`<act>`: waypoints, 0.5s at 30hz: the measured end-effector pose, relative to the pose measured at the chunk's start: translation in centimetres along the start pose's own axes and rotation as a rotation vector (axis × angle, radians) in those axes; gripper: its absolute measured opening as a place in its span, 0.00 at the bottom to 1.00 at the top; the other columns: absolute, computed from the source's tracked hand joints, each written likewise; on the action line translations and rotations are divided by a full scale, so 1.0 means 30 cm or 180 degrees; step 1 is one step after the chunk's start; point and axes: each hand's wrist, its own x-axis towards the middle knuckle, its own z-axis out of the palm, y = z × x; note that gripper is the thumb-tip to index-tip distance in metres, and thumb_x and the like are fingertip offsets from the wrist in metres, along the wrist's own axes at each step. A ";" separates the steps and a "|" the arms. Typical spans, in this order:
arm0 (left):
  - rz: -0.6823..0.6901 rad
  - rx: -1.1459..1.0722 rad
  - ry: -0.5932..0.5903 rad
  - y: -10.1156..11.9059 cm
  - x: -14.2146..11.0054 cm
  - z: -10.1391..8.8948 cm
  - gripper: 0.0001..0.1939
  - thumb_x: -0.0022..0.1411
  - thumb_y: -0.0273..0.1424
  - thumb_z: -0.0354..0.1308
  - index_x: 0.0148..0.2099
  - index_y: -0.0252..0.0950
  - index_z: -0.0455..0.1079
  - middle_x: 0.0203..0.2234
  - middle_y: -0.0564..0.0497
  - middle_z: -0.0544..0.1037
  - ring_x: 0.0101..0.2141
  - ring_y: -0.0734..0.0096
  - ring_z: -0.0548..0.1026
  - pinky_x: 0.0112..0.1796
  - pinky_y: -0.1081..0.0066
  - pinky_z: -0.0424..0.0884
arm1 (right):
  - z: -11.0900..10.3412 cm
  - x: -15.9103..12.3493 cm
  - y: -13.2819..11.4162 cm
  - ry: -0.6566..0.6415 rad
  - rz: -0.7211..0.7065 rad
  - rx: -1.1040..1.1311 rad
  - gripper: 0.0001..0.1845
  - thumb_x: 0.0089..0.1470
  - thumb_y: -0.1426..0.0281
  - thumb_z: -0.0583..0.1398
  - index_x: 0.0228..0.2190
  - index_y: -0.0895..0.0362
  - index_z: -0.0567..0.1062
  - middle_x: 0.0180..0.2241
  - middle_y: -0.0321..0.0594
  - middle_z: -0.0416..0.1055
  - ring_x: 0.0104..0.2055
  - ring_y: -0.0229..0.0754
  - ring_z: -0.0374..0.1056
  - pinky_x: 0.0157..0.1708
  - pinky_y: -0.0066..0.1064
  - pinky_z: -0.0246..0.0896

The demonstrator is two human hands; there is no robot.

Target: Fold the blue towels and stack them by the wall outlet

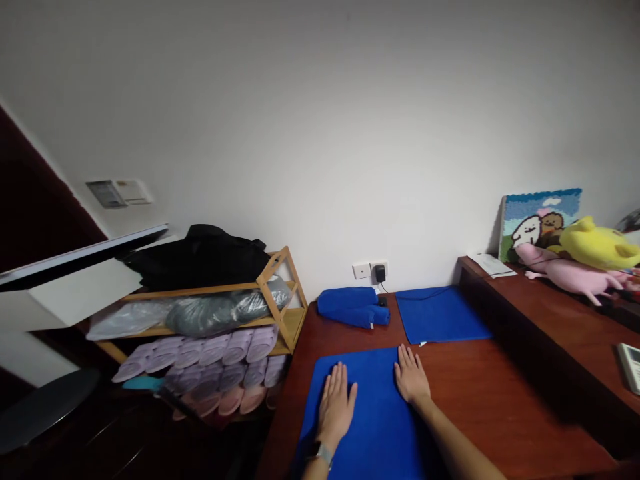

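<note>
Your L hand [337, 408] lies flat on the blue cloth [376, 420], fingers straight & nearly together, gripping nothing. Cloth's plain, bright blue, spread smooth on the desk [480, 393], w/ rounded far-L corner. Your R hand [413, 380] is flat at its R edge, fingers slightly apart, nothing held. 2nd blue cloth [443, 315] behind, to R.

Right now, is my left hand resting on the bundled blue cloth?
No, your left hand lies palm down on the flat blue cloth, nearer you than the bundled blue cloth.
</note>
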 end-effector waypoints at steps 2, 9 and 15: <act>0.0330 -0.0148 -0.0079 0.134 0.062 0.007 0.35 0.75 0.48 0.31 0.75 0.34 0.46 0.73 0.46 0.51 0.71 0.60 0.50 0.70 0.55 0.51 | 0.002 0.003 0.004 0.0012 -0.0011 -0.0008 0.37 0.67 0.60 0.36 0.71 0.62 0.45 0.74 0.39 0.40 0.76 0.43 0.33 0.72 0.41 0.26; 0.0763 -0.0465 -0.0392 0.395 0.189 0.095 0.35 0.75 0.47 0.27 0.75 0.37 0.48 0.72 0.49 0.53 0.71 0.64 0.50 0.70 0.56 0.48 | 0.015 0.010 0.016 0.0003 -0.0196 -0.0132 0.35 0.67 0.63 0.38 0.71 0.60 0.48 0.74 0.39 0.38 0.76 0.44 0.31 0.72 0.43 0.26; 0.0086 -0.0051 -0.0335 0.042 0.142 0.064 0.37 0.74 0.50 0.30 0.75 0.36 0.49 0.72 0.46 0.52 0.71 0.58 0.50 0.69 0.51 0.48 | 0.003 0.005 0.002 0.0048 -0.0001 -0.0023 0.36 0.67 0.61 0.36 0.71 0.63 0.46 0.74 0.38 0.39 0.76 0.43 0.34 0.73 0.42 0.27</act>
